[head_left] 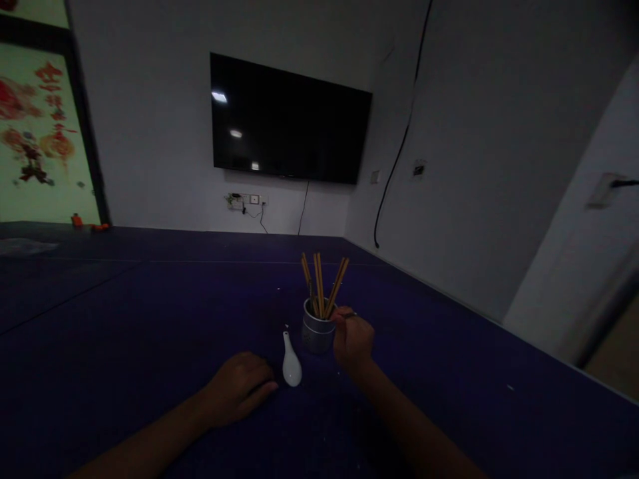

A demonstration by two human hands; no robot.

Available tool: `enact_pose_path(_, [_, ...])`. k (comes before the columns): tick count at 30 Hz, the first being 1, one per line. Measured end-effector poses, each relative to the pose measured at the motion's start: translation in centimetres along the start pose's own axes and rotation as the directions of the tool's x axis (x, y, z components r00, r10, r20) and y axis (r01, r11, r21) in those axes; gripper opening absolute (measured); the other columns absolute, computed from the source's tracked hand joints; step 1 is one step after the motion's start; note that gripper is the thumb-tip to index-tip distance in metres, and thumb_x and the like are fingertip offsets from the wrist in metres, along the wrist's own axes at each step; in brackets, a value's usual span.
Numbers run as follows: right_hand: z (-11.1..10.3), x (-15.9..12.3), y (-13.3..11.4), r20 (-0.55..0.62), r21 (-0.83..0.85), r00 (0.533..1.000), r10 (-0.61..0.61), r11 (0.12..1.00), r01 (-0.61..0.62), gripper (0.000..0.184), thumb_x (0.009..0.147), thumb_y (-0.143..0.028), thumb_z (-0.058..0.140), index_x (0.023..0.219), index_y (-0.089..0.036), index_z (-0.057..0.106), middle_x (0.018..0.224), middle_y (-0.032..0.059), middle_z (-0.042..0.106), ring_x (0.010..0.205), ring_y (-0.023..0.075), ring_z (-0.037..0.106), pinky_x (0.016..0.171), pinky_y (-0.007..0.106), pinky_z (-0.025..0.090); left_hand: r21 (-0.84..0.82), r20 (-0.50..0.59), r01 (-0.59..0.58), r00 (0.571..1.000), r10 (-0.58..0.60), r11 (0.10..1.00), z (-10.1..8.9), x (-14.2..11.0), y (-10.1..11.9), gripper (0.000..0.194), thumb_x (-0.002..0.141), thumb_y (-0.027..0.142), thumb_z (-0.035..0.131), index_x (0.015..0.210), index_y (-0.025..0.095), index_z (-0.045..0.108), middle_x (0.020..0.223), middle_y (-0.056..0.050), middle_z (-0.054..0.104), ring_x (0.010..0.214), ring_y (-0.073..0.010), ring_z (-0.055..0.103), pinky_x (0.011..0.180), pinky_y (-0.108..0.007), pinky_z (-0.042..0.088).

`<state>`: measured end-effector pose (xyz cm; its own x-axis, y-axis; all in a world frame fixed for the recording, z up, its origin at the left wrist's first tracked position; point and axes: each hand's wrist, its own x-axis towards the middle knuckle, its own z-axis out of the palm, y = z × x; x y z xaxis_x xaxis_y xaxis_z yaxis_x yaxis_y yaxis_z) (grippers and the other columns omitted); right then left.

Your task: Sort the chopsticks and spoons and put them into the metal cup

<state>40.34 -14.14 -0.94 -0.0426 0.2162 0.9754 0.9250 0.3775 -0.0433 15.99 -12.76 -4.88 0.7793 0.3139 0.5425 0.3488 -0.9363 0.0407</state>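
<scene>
A grey perforated utensil holder (317,334) stands upright on the dark blue surface, with several wooden chopsticks (319,283) leaning out of it. My right hand (353,338) is at the right side of its rim, fingers closed in a pinch. A thin utensil (348,314) shows as a narrow line at the top of those fingers; its kind is too dark to tell. Left of the holder lies a white soup spoon (291,368), bowl toward me. Beside the spoon's bowl, my left hand (243,384) rests palm down on the surface, thumb apart from the fingers, holding nothing.
The blue surface (200,299) reaches back to the wall, where a black television (289,123) hangs above sockets and cables. A black cable (399,153) runs down the right wall. Small orange objects (76,220) and clear plastic (24,247) lie far left.
</scene>
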Motion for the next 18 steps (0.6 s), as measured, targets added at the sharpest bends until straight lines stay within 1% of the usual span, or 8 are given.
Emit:
enact_pose_path(2, [-0.1,0.1,0.0,0.033,0.011,0.996,0.086,0.996,-0.087,0.054,0.098,-0.041,0.018,0.069,-0.019,0.058,0.061,0.0042,0.063,0.053,0.014,0.058,0.055,0.023,0.04,0.003,-0.005,0.0,1.0,0.0,1.0,0.0,0.0,0.0,0.032,0.096,0.031,0.031,0.081,0.018,0.057,0.073,-0.003,0.065,0.067,-0.0139,0.059,0.064,-0.026,0.043])
enact_pose_path(4, [-0.1,0.2,0.1,0.093,0.026,0.979,0.181,0.983,-0.184,0.056,0.097,-0.047,0.017,0.072,-0.019,0.059,0.061,0.0041,0.063,0.054,0.0149,0.059,0.055,0.024,0.039,0.001,-0.004,-0.001,1.0,0.001,1.0,-0.1,0.1,0.1,0.031,0.096,0.03,0.032,0.081,0.018,0.057,0.074,-0.003,0.065,0.067,-0.0138,0.058,0.065,-0.026,0.043])
enact_pose_path(7, [0.1,0.3,0.2,0.198,0.035,0.932,0.303,0.948,-0.316,0.061,0.095,-0.053,0.013,0.075,-0.019,0.059,0.063,0.0047,0.063,0.056,0.0164,0.06,0.055,0.025,0.037,0.0,0.005,0.002,1.0,-0.002,1.0,-0.1,0.1,0.0,0.031,0.095,0.03,0.033,0.081,0.018,0.057,0.075,-0.003,0.065,0.066,-0.0136,0.058,0.064,-0.026,0.043])
enact_pose_path(9, [0.4,0.3,0.3,0.26,0.032,0.904,0.34,0.933,-0.36,0.063,0.095,-0.055,0.011,0.075,-0.019,0.058,0.064,0.0058,0.064,0.058,0.0172,0.06,0.054,0.025,0.036,0.002,0.002,0.004,1.0,-0.004,1.0,-0.1,0.0,-0.1,0.031,0.095,0.03,0.032,0.081,0.018,0.057,0.074,-0.003,0.065,0.067,-0.0139,0.058,0.065,-0.027,0.043])
enact_pose_path(11, [0.7,0.1,0.4,0.308,0.018,0.887,0.346,0.93,-0.368,0.063,0.095,-0.055,0.01,0.077,-0.019,0.059,0.066,0.0066,0.065,0.058,0.0175,0.06,0.053,0.025,0.034,0.004,0.005,0.005,1.0,-0.005,1.0,0.0,-0.1,-0.2,0.031,0.095,0.03,0.032,0.082,0.018,0.058,0.074,-0.003,0.064,0.069,-0.0145,0.059,0.066,-0.027,0.044])
enact_pose_path(13, [0.9,-0.1,0.5,0.344,-0.006,0.879,0.331,0.937,-0.35,0.063,0.095,-0.053,0.01,0.078,-0.019,0.059,0.067,0.0072,0.065,0.058,0.0178,0.061,0.052,0.025,0.033,0.01,0.002,0.009,1.0,-0.009,1.0,0.1,-0.1,-0.2,0.031,0.095,0.031,0.033,0.083,0.018,0.058,0.075,-0.003,0.065,0.069,-0.0148,0.059,0.066,-0.027,0.044])
enact_pose_path(18, [0.9,-0.2,0.4,0.375,-0.046,0.884,0.278,0.958,-0.282,0.064,0.096,-0.051,0.01,0.076,-0.018,0.061,0.064,0.0069,0.065,0.057,0.0174,0.06,0.052,0.025,0.032,0.014,0.007,-0.002,1.0,0.002,1.0,0.1,-0.1,-0.1,0.031,0.095,0.03,0.033,0.081,0.018,0.058,0.073,-0.003,0.065,0.066,-0.014,0.058,0.063,-0.027,0.043])
